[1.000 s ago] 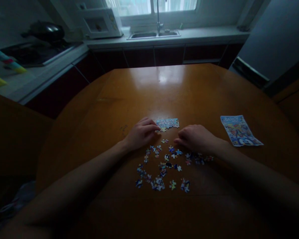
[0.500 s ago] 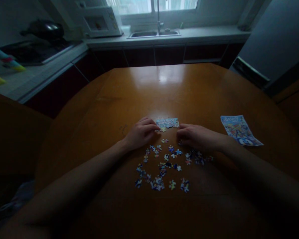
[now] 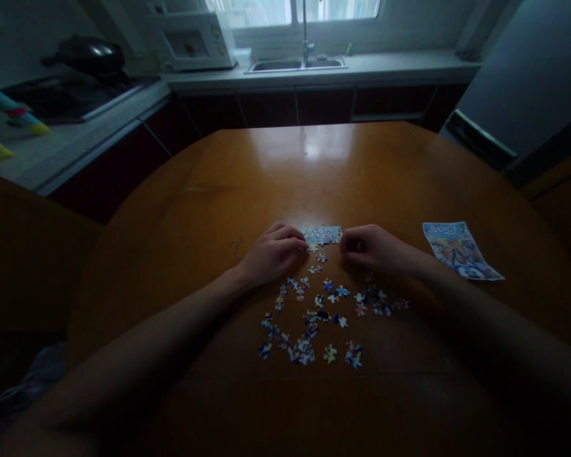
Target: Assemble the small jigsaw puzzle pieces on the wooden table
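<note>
A partly joined jigsaw puzzle, a pale blue strip with lettering, lies flat on the wooden table. At its left end, my left hand holds it down with bent fingertips along the edge. My right hand is closed in a pinch close to the strip's right end; whatever its fingertips hold, if anything, is hidden. Between the hands, a loose jigsaw piece lies just below the strip, with a small pair of pieces nearer me. Several loose pieces are scattered closer still, some in clumps.
To the right lies a printed picture sheet, partly behind my right forearm. The round-ended wooden table stretches forward to a counter with a sink and a microwave. On the left, a dark pan sits on the stove.
My right hand has lifted slightly away from me and its grip has changed shape. A loose piece now shows below the strip, between my hands. My left hand stays nearly still.
</note>
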Tool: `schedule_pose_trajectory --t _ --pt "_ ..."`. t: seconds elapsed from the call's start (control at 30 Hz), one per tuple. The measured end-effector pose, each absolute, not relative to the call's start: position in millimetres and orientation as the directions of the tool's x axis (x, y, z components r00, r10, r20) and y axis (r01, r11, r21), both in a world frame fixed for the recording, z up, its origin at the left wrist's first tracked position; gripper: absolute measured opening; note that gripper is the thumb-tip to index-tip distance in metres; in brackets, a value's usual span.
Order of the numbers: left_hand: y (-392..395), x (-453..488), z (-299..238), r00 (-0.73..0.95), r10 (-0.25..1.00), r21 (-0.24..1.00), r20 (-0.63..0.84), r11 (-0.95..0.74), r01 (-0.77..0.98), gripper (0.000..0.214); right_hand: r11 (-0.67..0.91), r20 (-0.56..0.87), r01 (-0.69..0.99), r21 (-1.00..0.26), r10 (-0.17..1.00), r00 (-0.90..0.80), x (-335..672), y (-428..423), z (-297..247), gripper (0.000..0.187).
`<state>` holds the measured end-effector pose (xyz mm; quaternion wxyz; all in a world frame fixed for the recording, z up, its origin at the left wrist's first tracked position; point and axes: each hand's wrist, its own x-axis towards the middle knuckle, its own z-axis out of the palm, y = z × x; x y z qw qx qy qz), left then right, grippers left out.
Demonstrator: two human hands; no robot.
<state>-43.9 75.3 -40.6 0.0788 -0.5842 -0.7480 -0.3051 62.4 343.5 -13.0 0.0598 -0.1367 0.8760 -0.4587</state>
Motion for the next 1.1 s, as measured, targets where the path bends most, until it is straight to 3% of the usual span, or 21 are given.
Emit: schedule_pose_trajectory --t 0.2,0.3,0.43,0.8,1.03,1.1 --pt "75.5 -44.8 -42.1 -0.319 0.823 0.370 0.470 0.144 0.918 0.022 0.687 0.150 -0.288 -0.667 -0.255 -0.955 61.2 325.1 -24.2 0.013" --pt "75.9 -44.0 -41.7 -0.321 0.819 0.376 0.476 0.141 0.916 0.021 0.764 0.128 -0.316 -0.562 -0.298 -0.946 63.6 313.1 -27.8 0.012" --pt "76.4 -42.8 -41.6 -0.318 0.819 0.377 0.478 0.136 0.916 0.019 0.831 0.110 -0.268 -0.488 -0.246 -0.963 65.8 304.1 -31.6 0.009" --pt "77.3 -41.5 -38.7 -0.315 0.836 0.378 0.449 0.142 0.915 0.023 0.809 0.144 -0.266 -0.524 -0.224 -0.964 66.6 297.7 -31.6 0.003" --pt "76.9 -41.1 -38.4 -0.278 0.857 0.358 0.434 0.119 0.926 0.023 0.723 0.135 -0.245 -0.646 -0.207 -0.969 66.0 297.8 -33.9 0.005" --pt "76.8 -41.0 -38.2 -0.283 0.855 0.363 0.435 0.121 0.924 0.024 0.668 0.161 -0.254 -0.699 -0.200 -0.967 65.0 298.5 -35.1 0.015"
